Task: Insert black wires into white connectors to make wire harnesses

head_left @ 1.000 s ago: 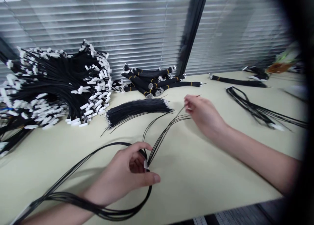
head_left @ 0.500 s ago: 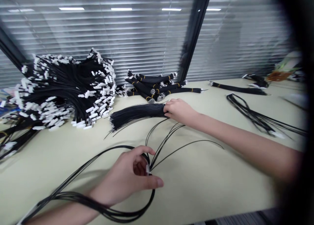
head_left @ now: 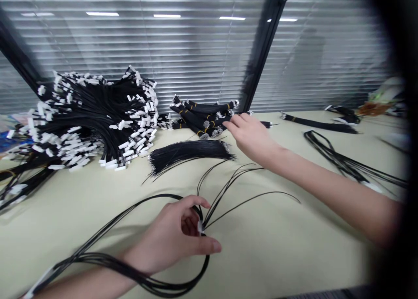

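Note:
My left hand (head_left: 178, 231) is curled round a looped harness of black wires (head_left: 130, 275), with its thumb and forefinger apart. A small white connector (head_left: 200, 227) shows inside the curl, and loose wire ends (head_left: 222, 190) fan out beyond it. My right hand (head_left: 250, 136) is up to the right of a loose bundle of cut black wires (head_left: 191, 153), in front of the taped bundles (head_left: 209, 112). Its fingers are bent and drawn together; whether a thin wire is between them cannot be made out.
A large heap of black cables with white connectors (head_left: 88, 116) stands at the back left. One taped bundle (head_left: 320, 124) and a folded cable (head_left: 336, 155) lie on the pale tabletop (head_left: 277, 246) at right. Blinds (head_left: 196, 46) close off the back.
My right hand has come off the right end of the loose wire bundle and moved up and slightly right, baring that end. My left hand keeps its grip on the harness.

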The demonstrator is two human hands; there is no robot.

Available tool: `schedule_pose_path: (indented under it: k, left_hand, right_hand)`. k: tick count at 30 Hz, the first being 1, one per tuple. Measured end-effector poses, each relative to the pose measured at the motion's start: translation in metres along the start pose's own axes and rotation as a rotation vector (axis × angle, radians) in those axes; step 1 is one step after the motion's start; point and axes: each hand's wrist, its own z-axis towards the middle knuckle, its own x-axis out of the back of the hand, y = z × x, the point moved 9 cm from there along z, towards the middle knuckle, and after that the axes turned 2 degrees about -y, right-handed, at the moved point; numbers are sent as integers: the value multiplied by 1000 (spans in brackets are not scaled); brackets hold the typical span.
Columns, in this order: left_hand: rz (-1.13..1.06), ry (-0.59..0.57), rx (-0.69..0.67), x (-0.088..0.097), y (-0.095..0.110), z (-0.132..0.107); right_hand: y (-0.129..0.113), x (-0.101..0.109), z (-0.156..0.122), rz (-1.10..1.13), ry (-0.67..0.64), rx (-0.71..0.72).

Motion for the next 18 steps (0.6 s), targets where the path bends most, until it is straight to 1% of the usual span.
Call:
schedule_pose_path:
  k: [1,2,3,4,5,6,7,8,10,11,12,13,15,18]
  left_hand:
    - [7,-1,4,0,-1,0]
    - [13,0,6,0,-2,0]
    - [15,3,6,0,-2,-1]
    - [16,7,2,1,-2,-1]
    - [13,13,-2,1,-2,-1]
    - [7,21,-4,2,-1,-1]
    - [1,29,-3,2,-1,-1]
    - [-7,36,-1,3,-1,-2]
    - [-34,30,-9,2,1,-2]
    - [-55,18,-24,1,3,-2]
    - [-80,0,-42,0,5,-2]
    - [-106,-15,-58,-1,6,-2]
    - [-147,-23,-62,-2,5,-2]
    - [-151,-13,-31,-1,1,-1]
  right_hand:
    - [6,7,-3,113,19,-65]
    - [12,13,-7,303,28,-147]
    - [17,16,-13,566,21,-239]
    - [15,15,-21,877,-7,-329]
    - [5,13,-30,1189,-59,-395]
    - [-12,13,-39,1463,-128,-433]
    - [-33,14,-48,1659,-213,-456]
    - [-52,17,-58,1784,-252,-465]
    - [-91,23,-74,1902,-332,-433]
    - [-104,24,-80,1935,-332,-411]
    - [-113,23,-86,1912,-314,-402]
    - [-116,23,-90,1853,-269,-385]
    - [-115,21,-94,1705,-167,-333]
    - [-110,22,-95,1552,-83,-204]
